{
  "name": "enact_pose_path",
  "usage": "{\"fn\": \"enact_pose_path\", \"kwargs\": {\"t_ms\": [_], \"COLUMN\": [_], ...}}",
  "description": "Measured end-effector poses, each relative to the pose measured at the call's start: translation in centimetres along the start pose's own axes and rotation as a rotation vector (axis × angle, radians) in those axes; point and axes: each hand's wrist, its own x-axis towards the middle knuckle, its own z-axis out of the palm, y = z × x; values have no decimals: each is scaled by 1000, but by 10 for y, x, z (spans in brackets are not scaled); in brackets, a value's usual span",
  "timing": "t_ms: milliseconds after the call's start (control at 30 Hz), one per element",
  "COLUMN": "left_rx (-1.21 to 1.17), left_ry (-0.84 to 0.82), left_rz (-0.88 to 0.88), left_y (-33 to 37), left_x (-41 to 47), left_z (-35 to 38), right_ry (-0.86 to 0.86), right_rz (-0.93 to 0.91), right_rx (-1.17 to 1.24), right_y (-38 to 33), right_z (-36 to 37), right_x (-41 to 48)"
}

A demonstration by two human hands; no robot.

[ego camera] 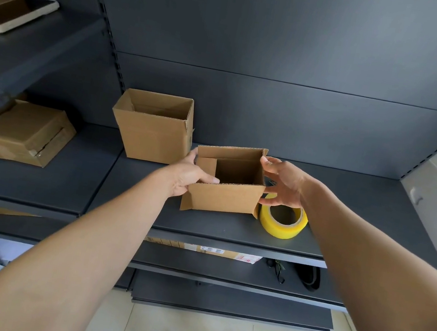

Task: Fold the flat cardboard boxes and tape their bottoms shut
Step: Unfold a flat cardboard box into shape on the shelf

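A small brown cardboard box (223, 198) stands opened up on the dark shelf (125, 202), its top open toward me. My left hand (189, 176) grips its left wall, thumb over the near rim. My right hand (283, 182) holds the right wall, fingers spread along the far corner and lower side. A yellow roll of tape (284, 223) lies flat just right of the box, partly under my right hand. A larger opened cardboard box (156, 135) stands behind and to the left, apart from the small one.
A taped, closed cardboard box (24, 134) lies on the shelf at the left. A phone (15, 14) rests on an upper left shelf. Lower shelves hold labelled cartons (204, 249) and black straps (305, 276). The shelf's front edge runs below the boxes.
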Motion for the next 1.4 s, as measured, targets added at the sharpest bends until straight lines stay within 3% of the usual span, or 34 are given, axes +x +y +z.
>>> {"fn": "enact_pose_path", "kwargs": {"t_ms": [200, 467, 1100, 1400], "left_rx": [168, 321, 24, -19], "left_ry": [-136, -93, -116, -261], "left_rz": [-86, -107, -75, -56], "left_y": [10, 21, 19, 10], "left_x": [-5, -9, -16, -10], "left_z": [3, 8, 2, -11], "right_ry": [31, 81, 316, 375], "right_rz": [59, 50, -52, -86], "right_rx": [-45, -94, -411, -458], "right_y": [-10, -14, 0, -5], "right_z": [3, 9, 31, 30], "right_x": [-3, -6, 14, 13]}}
